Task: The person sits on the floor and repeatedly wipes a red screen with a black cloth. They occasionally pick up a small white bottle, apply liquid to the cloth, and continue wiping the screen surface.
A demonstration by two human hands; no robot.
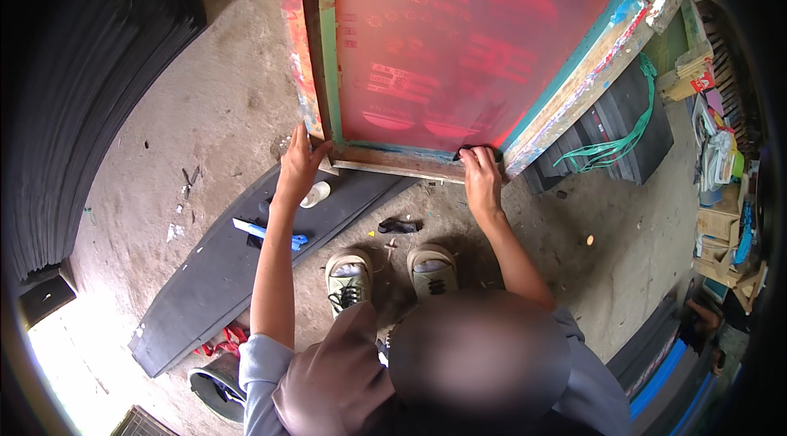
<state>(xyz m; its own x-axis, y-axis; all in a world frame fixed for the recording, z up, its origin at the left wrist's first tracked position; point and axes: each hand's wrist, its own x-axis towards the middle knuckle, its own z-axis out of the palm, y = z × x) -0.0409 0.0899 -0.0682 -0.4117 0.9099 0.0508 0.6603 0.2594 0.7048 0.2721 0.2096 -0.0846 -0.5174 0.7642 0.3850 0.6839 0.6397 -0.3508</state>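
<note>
One red printing screen point(434, 51) is just beyond the fingers, inside its wooden frame point(402, 169). The right hand point(484, 186) curls its fingers tightly around one black cloth point(498, 154), at the frame's near edge. The left hand point(297, 170) has spread fingers, thumb apart, at the near left corner. Below these left fingers, one white round object point(316, 194) and one blue cutter point(270, 233) lie upon black sheet material point(205, 297). Right of the right fingers is one green cord bundle point(623, 149).

Glare bleaches the lower left, soft light covers the floor point(221, 75), edges bend into black.
</note>
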